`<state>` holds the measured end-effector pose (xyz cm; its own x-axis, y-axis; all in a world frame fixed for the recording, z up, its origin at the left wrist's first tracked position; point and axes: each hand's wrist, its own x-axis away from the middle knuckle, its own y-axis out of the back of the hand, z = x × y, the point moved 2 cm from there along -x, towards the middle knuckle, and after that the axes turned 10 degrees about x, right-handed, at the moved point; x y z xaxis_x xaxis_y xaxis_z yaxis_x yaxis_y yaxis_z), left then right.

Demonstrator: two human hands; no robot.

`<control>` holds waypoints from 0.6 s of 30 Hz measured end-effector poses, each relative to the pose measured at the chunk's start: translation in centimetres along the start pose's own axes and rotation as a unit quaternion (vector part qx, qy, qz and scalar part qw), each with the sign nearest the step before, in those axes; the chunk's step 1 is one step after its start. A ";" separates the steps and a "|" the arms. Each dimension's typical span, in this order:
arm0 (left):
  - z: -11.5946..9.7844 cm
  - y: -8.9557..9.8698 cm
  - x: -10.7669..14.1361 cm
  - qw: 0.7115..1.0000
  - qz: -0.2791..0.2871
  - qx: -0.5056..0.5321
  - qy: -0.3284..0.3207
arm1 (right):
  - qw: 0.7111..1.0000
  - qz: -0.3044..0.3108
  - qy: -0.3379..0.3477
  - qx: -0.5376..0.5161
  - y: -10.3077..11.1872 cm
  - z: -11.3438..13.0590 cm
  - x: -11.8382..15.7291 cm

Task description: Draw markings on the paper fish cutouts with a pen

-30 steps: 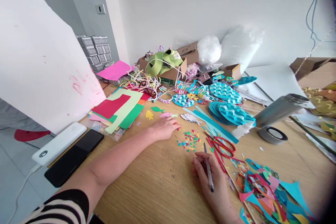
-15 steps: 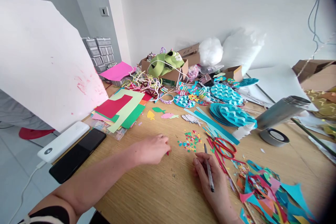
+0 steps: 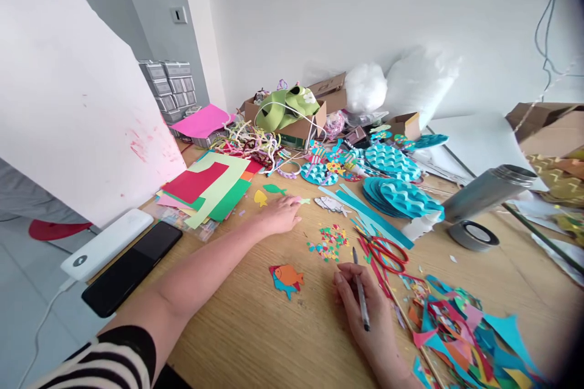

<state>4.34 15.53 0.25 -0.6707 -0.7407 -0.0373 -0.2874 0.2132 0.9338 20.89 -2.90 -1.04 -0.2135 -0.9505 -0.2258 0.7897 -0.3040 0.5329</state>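
Note:
My left hand (image 3: pixel 279 215) reaches forward over the wood with fingers and thumb apart, covering most of a pink paper fish; only its pale green tail (image 3: pixel 305 201) shows clearly. Close by lie a green paper fish (image 3: pixel 274 189), a yellow one (image 3: pixel 260 197) and a white drawn fish (image 3: pixel 329 204). Nearer me, an orange paper fish (image 3: pixel 288 275) rests on blue and red ones, overlapping. My right hand (image 3: pixel 365 298) is closed around a pen (image 3: pixel 361 292), resting on the table. Small coloured paper bits (image 3: pixel 329 242) are scattered between the hands.
Red-handled scissors (image 3: pixel 387 254), blue strips and a thin stick lie beside my right hand. Paper scraps (image 3: pixel 474 340) heap at the lower right. A steel bottle (image 3: pixel 488 191), a tape roll (image 3: pixel 473 236) and blue wavy discs (image 3: pixel 401 197) stand beyond. A phone (image 3: pixel 132 267) lies left.
My left hand has moved forward from the near table to the pink fish, uncovering the orange, blue and red fish pile. My right hand still holds the pen in place.

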 end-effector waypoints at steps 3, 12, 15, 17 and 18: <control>-1.1 0.0 1.4 0.999 0.022 0.027 -0.026 | 1.000 0.003 0.007 0.001 0.0 -0.1 0.0; -3.7 2.7 7.6 0.990 0.074 0.102 -0.062 | 0.992 0.020 0.102 0.077 -0.2 0.2 0.9; -4.1 2.4 9.6 0.987 0.110 0.104 -0.057 | 0.988 0.024 0.118 0.093 -0.2 0.2 1.0; -4.5 2.0 10.4 0.986 0.119 0.103 -0.048 | 0.989 0.020 0.114 0.096 -0.2 0.2 0.9; -4.8 1.7 10.7 0.987 0.118 0.103 -0.044 | 0.989 0.019 0.109 0.095 -0.2 0.1 0.9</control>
<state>-0.05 4.86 3.14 -0.7896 -0.5990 0.1335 -0.2433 0.5053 0.8279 20.43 -3.71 -1.27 -0.0393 -0.9312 -0.3623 0.6675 -0.2943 0.6840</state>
